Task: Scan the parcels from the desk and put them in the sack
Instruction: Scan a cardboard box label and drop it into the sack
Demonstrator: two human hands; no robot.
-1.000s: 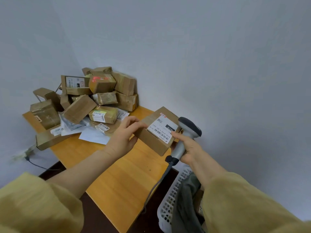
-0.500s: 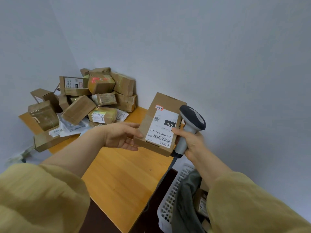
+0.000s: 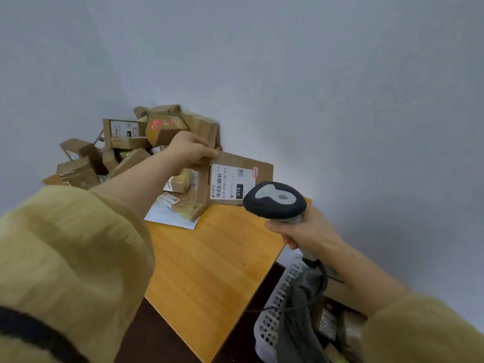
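mid-frame, the left hand [image 3: 190,150] pinches 1 parcel [image 3: 262,169] by its corner, label [image 3: 231,182] facing the scanner [image 3: 275,199] the right hand [image 3: 307,230] grips, likely so it scans.

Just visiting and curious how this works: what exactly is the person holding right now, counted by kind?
Cardboard parcel with a white barcode label: 1, pinched at its corner by the left hand
Handheld barcode scanner: 1, gripped by the right hand
Total: 2
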